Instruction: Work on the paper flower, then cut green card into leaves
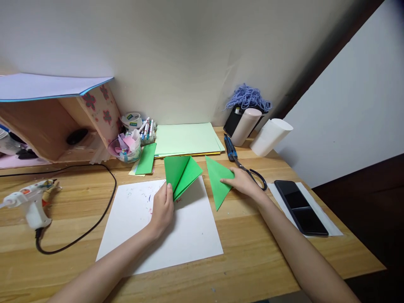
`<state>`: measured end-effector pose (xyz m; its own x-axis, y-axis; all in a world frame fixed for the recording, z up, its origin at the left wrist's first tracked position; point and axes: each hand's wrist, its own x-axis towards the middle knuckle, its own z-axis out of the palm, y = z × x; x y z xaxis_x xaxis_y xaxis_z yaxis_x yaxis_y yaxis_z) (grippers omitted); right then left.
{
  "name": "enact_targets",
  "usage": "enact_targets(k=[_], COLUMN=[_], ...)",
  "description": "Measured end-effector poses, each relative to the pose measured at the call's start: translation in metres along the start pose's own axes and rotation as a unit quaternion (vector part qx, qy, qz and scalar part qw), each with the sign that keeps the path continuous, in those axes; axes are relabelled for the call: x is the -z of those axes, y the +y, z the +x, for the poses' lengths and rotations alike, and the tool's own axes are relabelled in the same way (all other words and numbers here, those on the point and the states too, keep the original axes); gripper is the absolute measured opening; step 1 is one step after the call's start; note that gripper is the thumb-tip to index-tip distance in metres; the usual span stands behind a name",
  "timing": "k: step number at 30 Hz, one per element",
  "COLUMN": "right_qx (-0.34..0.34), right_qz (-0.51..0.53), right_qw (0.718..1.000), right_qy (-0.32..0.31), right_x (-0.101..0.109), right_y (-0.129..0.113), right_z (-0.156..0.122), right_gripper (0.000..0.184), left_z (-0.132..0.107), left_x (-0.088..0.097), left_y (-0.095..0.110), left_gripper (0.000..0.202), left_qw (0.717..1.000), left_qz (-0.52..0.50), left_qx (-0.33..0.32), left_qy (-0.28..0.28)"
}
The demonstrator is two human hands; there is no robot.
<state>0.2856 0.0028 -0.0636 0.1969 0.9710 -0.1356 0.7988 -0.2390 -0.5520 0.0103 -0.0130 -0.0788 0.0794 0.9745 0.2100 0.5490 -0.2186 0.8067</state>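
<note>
Folded green paper (179, 174) fans out from my left hand (163, 208), whose thumb presses on its lower corner above a white sheet (186, 235). Farther right, my right hand (241, 181) grips the edge of a green paper triangle (217, 183), fingers on top of it. The triangle is close to the wooden tabletop; I cannot tell whether it touches. Black-handled scissors (259, 179) lie just beyond my right hand, partly hidden by it. Colored specks mark the white sheet.
A glue gun (31, 202) with a black cord lies left. Behind are a cardboard box (101, 109), a tub of scraps (126, 147), markers (148, 128) and pale green sheets (189, 139). Right stand a paper roll (271, 136), a pink bottle (246, 126) and a phone (299, 206).
</note>
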Motion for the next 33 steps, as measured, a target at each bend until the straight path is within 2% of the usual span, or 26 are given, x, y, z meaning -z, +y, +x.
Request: enact_targets(k=[2,3,5,7,9,12,17,24,27,31,33], right_qx=[-0.001,0.005,0.011,-0.003,-0.025,-0.043,-0.059,-0.084,-0.088,-0.095,-0.092], right_qz=[0.128,0.21,0.361,0.443,0.451,0.428,0.466,0.468,0.479,0.482,0.482], right_qw=[0.992,0.977,0.93,0.888,0.877,0.88,0.854,0.846,0.844,0.844,0.848], right_qy=[-0.015,-0.027,-0.069,-0.121,-0.161,-0.201,-0.223,-0.24,-0.226,-0.216,-0.202], right_x=[0.011,0.015,0.021,0.018,0.007,-0.016,-0.043,-0.048,-0.049,-0.052,-0.053], right_y=[-0.001,-0.002,-0.008,-0.018,-0.03,-0.045,-0.052,-0.047,-0.046,-0.045,-0.045], right_z=[-0.001,-0.002,-0.006,-0.012,-0.019,-0.025,-0.027,-0.024,-0.023,-0.022,-0.022], right_gripper=[0.028,0.029,0.03,0.026,0.021,0.016,0.017,0.02,0.017,0.019,0.024], left_z=[0.0,0.0,0.0,0.0,0.0,0.0,-0.002,-0.004,-0.004,-0.003,-0.003], left_x=[0.0,0.0,-0.001,-0.001,-0.002,-0.003,-0.004,-0.004,-0.005,-0.006,-0.007], left_y=[0.0,0.001,0.003,0.005,0.006,0.005,0.003,0.001,0.001,-0.001,-0.001], left_gripper=[0.031,0.031,0.029,0.028,0.03,0.034,0.039,0.04,0.044,0.059,0.056], left_qw=[1.0,1.0,0.999,0.997,0.994,0.993,0.986,0.973,0.971,0.969,0.969], left_qz=[-0.007,-0.01,-0.017,-0.027,-0.032,-0.028,0.002,0.062,0.084,0.096,0.096], left_qx=[-0.003,-0.011,-0.033,-0.057,-0.076,-0.091,-0.129,-0.162,-0.162,-0.169,-0.166], left_qy=[-0.006,-0.012,-0.031,-0.052,-0.067,-0.075,-0.109,-0.154,-0.155,-0.152,-0.155])
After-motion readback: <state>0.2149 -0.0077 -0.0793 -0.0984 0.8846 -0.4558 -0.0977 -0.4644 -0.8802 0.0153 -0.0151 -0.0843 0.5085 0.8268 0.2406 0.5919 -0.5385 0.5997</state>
